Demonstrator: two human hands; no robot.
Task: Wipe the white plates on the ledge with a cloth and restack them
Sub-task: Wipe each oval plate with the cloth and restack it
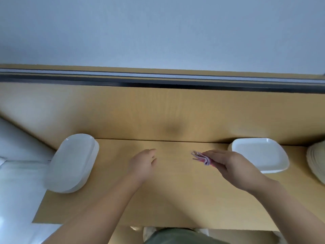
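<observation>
Right hand (233,166) pinching folded pink cloth (204,158) over wooden ledge (175,199), left hand (143,162) empty with fingers relaxed, oval plate stack (72,162) far left, square plate (260,154) just right of the cloth hand

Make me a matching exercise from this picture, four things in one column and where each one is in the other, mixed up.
Things:
1. oval plates
2. square plates
3. cloth
4. left hand

Places or states:
A. pinched in the right hand
B. at the left end of the ledge
C. holding nothing, mid-ledge
D. on the ledge, just right of the right hand

Pairs: 1-B, 2-D, 3-A, 4-C
</observation>
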